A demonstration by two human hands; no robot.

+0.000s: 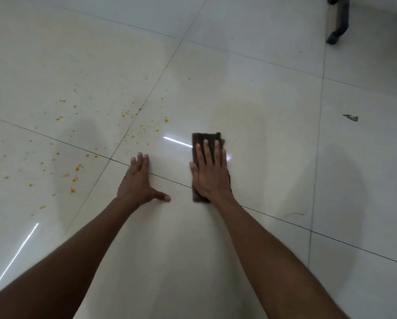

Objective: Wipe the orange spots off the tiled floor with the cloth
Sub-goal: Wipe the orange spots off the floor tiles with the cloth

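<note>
A dark folded cloth (pixel 204 140) lies flat on the glossy cream tiled floor (pixel 250 107). My right hand (pixel 210 172) presses on it with straight fingers, covering its near half. My left hand (pixel 138 180) rests flat on the bare tile to the left of the cloth, fingers spread. Several orange spots (pixel 76 168) are scattered over the tiles to the left, with a denser spray (pixel 142 132) just beyond my left hand and a single spot (pixel 166 120) closer to the cloth.
A dark furniture leg (pixel 339 24) stands at the top right. A small grey scrap (pixel 351 117) lies on the tile to the right. Dark grout lines cross the floor.
</note>
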